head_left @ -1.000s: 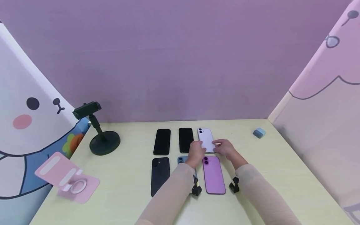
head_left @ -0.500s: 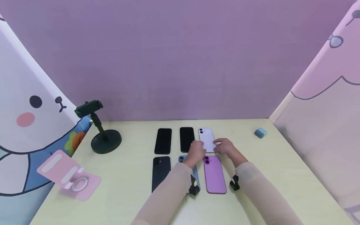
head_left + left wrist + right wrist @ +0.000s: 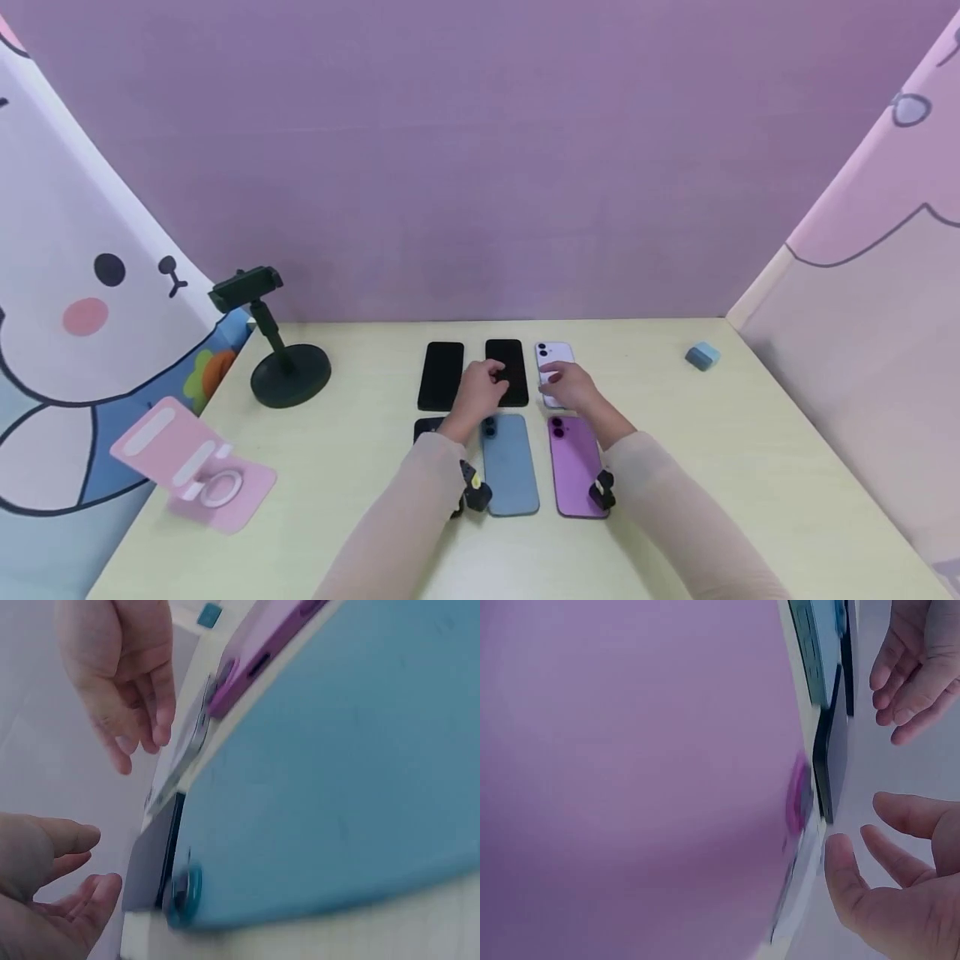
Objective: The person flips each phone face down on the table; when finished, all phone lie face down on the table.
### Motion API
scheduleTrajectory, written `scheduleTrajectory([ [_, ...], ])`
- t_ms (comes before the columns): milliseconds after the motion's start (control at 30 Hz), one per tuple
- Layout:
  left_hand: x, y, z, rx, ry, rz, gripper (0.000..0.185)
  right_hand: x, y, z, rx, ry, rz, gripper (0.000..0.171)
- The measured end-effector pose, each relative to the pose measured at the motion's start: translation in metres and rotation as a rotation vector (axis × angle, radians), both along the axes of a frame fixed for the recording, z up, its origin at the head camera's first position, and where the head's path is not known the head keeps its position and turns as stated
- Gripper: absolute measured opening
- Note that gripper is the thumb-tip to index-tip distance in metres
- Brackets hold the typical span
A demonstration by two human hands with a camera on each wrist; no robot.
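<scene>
Two rows of smartphones lie on the table. My left hand (image 3: 477, 389) hovers around the left edge of the middle black phone (image 3: 514, 371) in the back row, thumb and fingers apart. Over the pale lavender phone (image 3: 553, 352) to its right is my right hand (image 3: 572, 387), covering part of it; the right wrist view shows its fingers (image 3: 841, 855) spread with nothing between them. Another black phone (image 3: 441, 375) lies at the back left. In front are a blue phone (image 3: 510, 467), a purple phone (image 3: 573, 467) and a dark phone (image 3: 426, 427) mostly hidden by the left sleeve.
A dark green stand (image 3: 291, 375) with a round base is at the back left. Nearer on that side sits a pink folding phone stand (image 3: 251, 492) with a white ring. A small blue block (image 3: 702, 356) lies at the back right. A purple wall panel (image 3: 480, 167) rises behind the table.
Both hands have let go of the lavender phone and shifted left. The left hand has moved from it to the middle black phone, uncovering the blue phone. The head view has turned slightly left.
</scene>
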State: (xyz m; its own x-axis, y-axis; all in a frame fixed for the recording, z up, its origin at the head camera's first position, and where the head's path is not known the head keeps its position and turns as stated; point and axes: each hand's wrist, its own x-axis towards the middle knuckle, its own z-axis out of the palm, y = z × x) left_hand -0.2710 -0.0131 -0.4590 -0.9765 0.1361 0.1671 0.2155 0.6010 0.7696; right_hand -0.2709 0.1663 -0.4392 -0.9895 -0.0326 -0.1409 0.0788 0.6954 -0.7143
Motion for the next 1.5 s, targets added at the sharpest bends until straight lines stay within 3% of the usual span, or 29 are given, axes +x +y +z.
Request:
scheduleTrajectory([
  [233,0.002,-0.015,-0.005,0.03,-0.16,0.057,0.034,-0.002,-0.015,-0.005,0.033,-0.02,0.023,0.041],
  [467,0.0,-0.017,-0.01,0.027,-0.226,0.057,0.033,-0.005,-0.027,-0.007,0.052,-0.036,0.042,0.042],
  [1000,-0.006,-0.017,-0.017,0.027,-0.194,0.089,0.03,-0.007,-0.04,-0.007,0.057,-0.018,-0.003,0.038],
  [1500,-0.005,-0.021,-0.02,0.054,-0.203,0.071,0.03,-0.009,-0.033,-0.013,-0.103,-0.009,-0.032,0.039],
])
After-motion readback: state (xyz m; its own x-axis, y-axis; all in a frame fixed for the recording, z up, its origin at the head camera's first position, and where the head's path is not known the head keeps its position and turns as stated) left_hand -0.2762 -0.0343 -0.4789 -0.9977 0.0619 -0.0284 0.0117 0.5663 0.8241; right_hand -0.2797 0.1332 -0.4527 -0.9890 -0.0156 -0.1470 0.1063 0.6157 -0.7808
